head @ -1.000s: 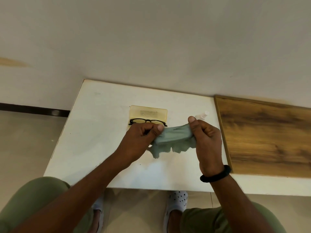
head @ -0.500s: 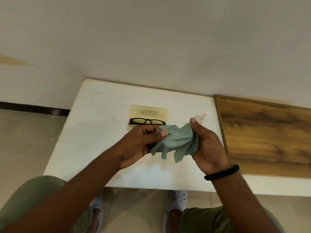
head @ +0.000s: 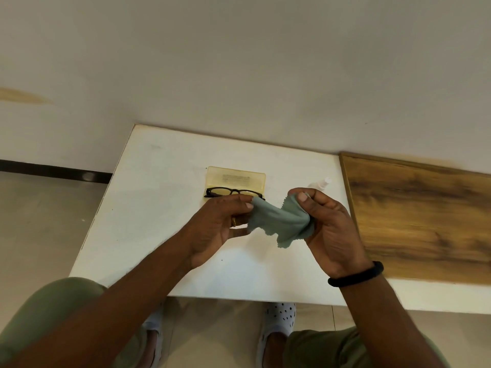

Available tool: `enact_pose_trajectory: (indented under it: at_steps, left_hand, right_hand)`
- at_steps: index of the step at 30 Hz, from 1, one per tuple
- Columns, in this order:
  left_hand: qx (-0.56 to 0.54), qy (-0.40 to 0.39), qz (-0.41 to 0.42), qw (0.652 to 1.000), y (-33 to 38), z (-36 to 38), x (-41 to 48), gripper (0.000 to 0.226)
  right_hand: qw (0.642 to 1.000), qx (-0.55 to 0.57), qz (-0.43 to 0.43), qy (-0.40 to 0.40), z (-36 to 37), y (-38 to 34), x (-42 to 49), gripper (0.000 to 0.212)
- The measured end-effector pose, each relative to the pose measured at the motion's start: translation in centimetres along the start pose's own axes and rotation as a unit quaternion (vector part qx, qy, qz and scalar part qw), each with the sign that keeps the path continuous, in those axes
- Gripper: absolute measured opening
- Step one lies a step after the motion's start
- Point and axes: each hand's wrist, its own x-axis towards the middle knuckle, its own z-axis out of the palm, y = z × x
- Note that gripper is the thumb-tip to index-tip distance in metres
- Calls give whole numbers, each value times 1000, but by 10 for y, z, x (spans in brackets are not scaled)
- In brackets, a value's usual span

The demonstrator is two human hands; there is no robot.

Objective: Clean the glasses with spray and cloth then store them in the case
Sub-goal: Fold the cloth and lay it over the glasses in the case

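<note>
A grey-green cleaning cloth (head: 283, 223) hangs twisted between my two hands above the white table (head: 148, 208). My left hand (head: 218, 229) pinches its left corner and my right hand (head: 329, 227) grips its right side. Black-framed glasses (head: 233, 192) lie just beyond my left hand, at the near edge of a yellowish translucent case (head: 236, 177). A small white spray bottle (head: 322, 182) lies behind my right hand, partly hidden by it.
A wooden board (head: 419, 216) covers the table's right part, close to my right hand. The wall stands right behind the table. My knees and shoes show under the near table edge.
The cloth was bunched, then spread, and is now pulled and twisted between the hands. My right hand has turned palm-up and my hands have drawn slightly apart. Glasses, case and bottle stayed put.
</note>
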Motion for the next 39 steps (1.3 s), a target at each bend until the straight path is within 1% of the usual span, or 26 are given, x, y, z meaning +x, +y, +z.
enact_pose_trajectory:
  at_steps: [2,5,7,9,11,13,14,15,17,20,23,24,25,26,28,29,30,32,33,35,39]
  left_hand:
    - [-50,-15,-21,998,0,2,0,17]
    - [-129,-19,-21,991,1,5,-1,8]
    - [-173,-5,-15,985,0,7,-1,15]
    - [-186,-5,-6,983,-2,8,-1,13]
    - [-161,-19,-3,987,-3,6,0,11]
    - [-114,-36,-9,993,-3,6,-1,25]
    - [-99,-42,-15,994,-4,6,-1,29]
    - [-91,-45,-20,995,-5,7,-1,29]
    - [-97,-41,-34,994,-7,9,-1,25]
    - [-83,-32,-29,996,-8,12,-2,36]
    - [-48,-20,-11,999,-6,13,-3,39]
    - [-32,-13,-3,999,-5,12,-4,38]
    - [10,-3,12,1000,-5,11,-4,35]
    - [81,12,32,996,-4,9,-5,32]
    - [224,58,82,969,0,7,-5,24]
    - [273,83,113,952,2,6,-7,20]
    - [311,105,148,933,5,5,-8,17]
    - [371,140,210,894,11,0,-11,17]
    - [390,151,229,879,15,-3,-14,17]
    - [410,165,250,861,21,-6,-19,15]
    - [419,178,269,849,29,-7,-29,14]
  right_hand:
    - [1000,-1,-6,-4,-1,-2,-1,20]
    - [1000,7,-13,-10,1,-4,-2,19]
    - [1000,17,-17,-19,1,-6,-3,17]
    - [999,19,-25,-33,3,-8,-4,20]
    - [998,20,-28,-43,5,-9,-5,22]
    - [998,20,-28,-46,7,-10,-6,25]
    - [998,21,-27,-47,7,-10,-5,26]
    - [998,23,-25,-48,8,-10,-5,27]
    - [998,29,-19,-54,9,-10,-6,27]
    - [998,32,-9,-61,10,-10,-8,26]
    - [998,33,-7,-61,10,-9,-8,23]
    - [997,34,-6,-62,10,-9,-8,22]
    - [997,36,-5,-61,9,-9,-7,22]
    - [998,34,-4,-59,8,-9,-7,22]
    - [999,11,-5,-51,5,-8,-6,20]
    - [999,-26,-13,-37,3,-7,-6,18]
    - [995,-88,-30,-18,1,-6,-6,16]
    - [972,-219,-76,21,-2,-4,-6,14]
    - [962,-256,-92,34,-3,-2,-6,14]
    - [955,-275,-104,46,-3,-1,-7,14]
    - [953,-270,-115,80,1,5,-6,11]
